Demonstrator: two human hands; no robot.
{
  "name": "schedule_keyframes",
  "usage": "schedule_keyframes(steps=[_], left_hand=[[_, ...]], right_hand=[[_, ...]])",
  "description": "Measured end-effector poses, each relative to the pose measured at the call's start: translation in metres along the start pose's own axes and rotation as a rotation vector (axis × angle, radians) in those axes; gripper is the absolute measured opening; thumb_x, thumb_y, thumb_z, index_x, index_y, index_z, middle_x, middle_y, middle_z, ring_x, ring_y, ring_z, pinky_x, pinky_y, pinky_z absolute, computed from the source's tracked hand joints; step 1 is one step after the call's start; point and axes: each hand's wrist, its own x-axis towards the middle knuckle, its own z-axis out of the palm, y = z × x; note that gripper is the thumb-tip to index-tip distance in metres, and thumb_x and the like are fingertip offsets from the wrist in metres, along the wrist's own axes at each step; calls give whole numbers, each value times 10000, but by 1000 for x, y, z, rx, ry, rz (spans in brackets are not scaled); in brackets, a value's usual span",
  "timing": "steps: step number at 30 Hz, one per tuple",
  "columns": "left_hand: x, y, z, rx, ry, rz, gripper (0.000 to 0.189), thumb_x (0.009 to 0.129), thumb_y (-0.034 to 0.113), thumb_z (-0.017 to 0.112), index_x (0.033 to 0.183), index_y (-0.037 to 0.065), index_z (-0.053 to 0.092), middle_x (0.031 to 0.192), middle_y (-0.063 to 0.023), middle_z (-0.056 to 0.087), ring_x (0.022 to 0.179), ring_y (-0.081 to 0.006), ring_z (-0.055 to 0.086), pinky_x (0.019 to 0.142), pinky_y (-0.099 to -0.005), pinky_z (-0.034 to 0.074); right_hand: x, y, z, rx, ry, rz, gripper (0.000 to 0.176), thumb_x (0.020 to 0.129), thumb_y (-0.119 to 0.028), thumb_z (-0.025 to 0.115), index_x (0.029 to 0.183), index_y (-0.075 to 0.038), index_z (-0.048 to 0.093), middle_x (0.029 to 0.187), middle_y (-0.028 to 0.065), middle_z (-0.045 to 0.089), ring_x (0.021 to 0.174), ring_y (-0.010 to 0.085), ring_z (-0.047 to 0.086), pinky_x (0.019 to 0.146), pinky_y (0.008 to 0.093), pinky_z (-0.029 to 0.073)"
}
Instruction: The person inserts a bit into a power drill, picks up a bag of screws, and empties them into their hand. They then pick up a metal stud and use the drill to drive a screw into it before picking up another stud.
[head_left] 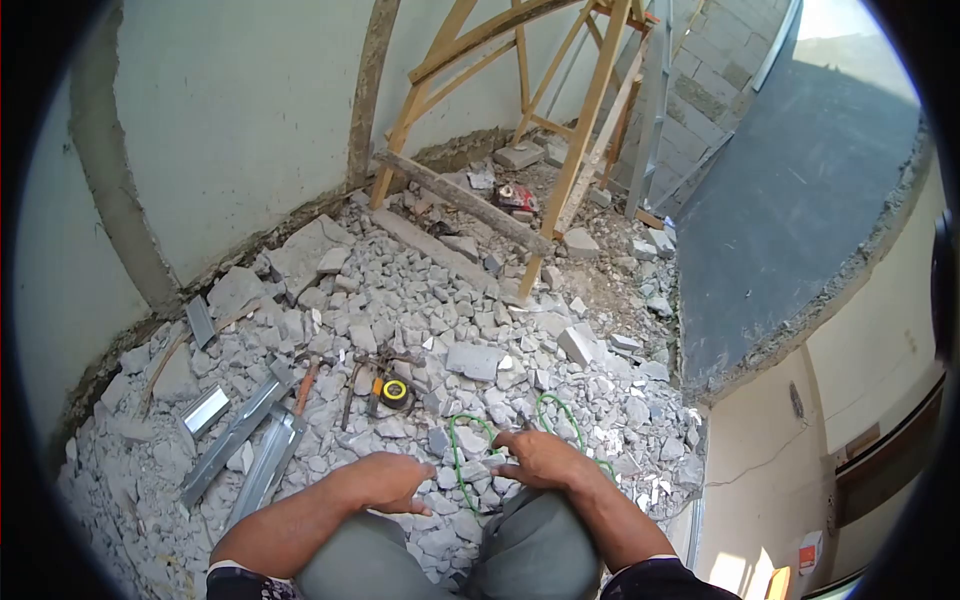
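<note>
Over the broken rubble, my left hand (392, 482) hangs above my left knee with its fingers apart and nothing in them. My right hand (540, 458) is beside a green cord (462, 460) that lies in loops on the stones; its thumb and index finger point left with a gap between them, and whether the other fingers hold part of the cord is hidden. A yellow and black tape measure (394, 392) lies ahead of my left hand. Next to it are a hammer with an orange handle (306, 388) and another dark metal tool (350, 394).
Metal channel pieces (236, 440) lie on the rubble at the left. A wooden trestle (578, 150) stands ahead, with a ladder (655, 110) behind it. A grey wall panel (790, 200) rises at the right. A red and white box (810, 552) is at the lower right.
</note>
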Motion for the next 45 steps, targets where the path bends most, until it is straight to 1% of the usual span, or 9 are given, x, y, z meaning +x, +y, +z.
schedule_keyframes(steps=[2,5,10,13,16,19,20,26,45], left_hand=[[-15,-12,-6,-104,203,48,702,921,489,748,1412,18,573,1221,-263,698,1161,-454,658,987,-508,524],[-59,-39,-5,-231,743,9,676,913,423,772,1384,-23,582,1179,-247,715,1146,-429,678,1071,-501,489],[-133,-113,69,-679,1087,-434,580,890,289,821,1319,-54,635,1113,-191,745,1004,-264,737,954,-421,560],[-164,-145,140,-886,1018,-737,491,888,185,820,1285,-55,659,1160,-154,721,1052,-199,696,922,-328,561],[-171,-161,206,-921,996,-889,497,857,201,833,1258,-46,673,1176,-179,723,1071,-266,702,942,-365,555],[-167,-162,244,-506,1028,-984,543,823,246,853,1252,-35,675,1185,-205,715,1113,-363,687,996,-417,535],[-166,-163,250,-573,958,-1057,597,812,287,858,1303,8,662,1327,-235,637,1262,-400,608,1090,-443,480],[-152,-183,284,-435,1021,-1057,633,809,292,859,1336,22,636,1362,-227,615,1291,-403,581,1111,-449,463],[-138,-187,272,-424,964,-976,652,820,315,849,1357,18,631,1380,-231,601,1326,-405,556,1150,-459,434]], right_hand=[[-4,-6,-6,21,1,15,515,937,-388,748,1287,-23,649,1069,268,738,1037,444,701,905,524,546],[-11,-24,-15,15,21,76,479,894,-334,796,1233,-15,684,1092,225,749,1019,412,720,903,471,562],[-15,-22,-10,25,110,-53,449,831,-241,844,1180,-22,667,1020,228,737,937,445,710,816,505,551],[-15,-22,-10,15,130,-73,438,812,-202,858,1159,-15,666,1030,222,734,929,444,708,806,501,552],[-15,-26,-9,22,124,-57,432,801,-170,866,1144,-11,656,1031,217,731,923,443,708,795,495,553],[-15,-32,-9,9,135,-59,435,805,-173,863,1151,-13,653,1031,213,732,921,441,708,796,493,555],[-14,-33,-8,14,134,-59,433,806,-174,863,1148,-12,654,1031,213,732,921,441,709,798,492,556],[-12,-35,-8,8,121,-41,431,807,-181,863,1150,-8,669,1042,211,735,933,434,712,817,484,560],[-8,-35,-6,2,111,-40,465,813,-195,860,1190,8,677,1081,238,736,989,422,716,858,475,561]])
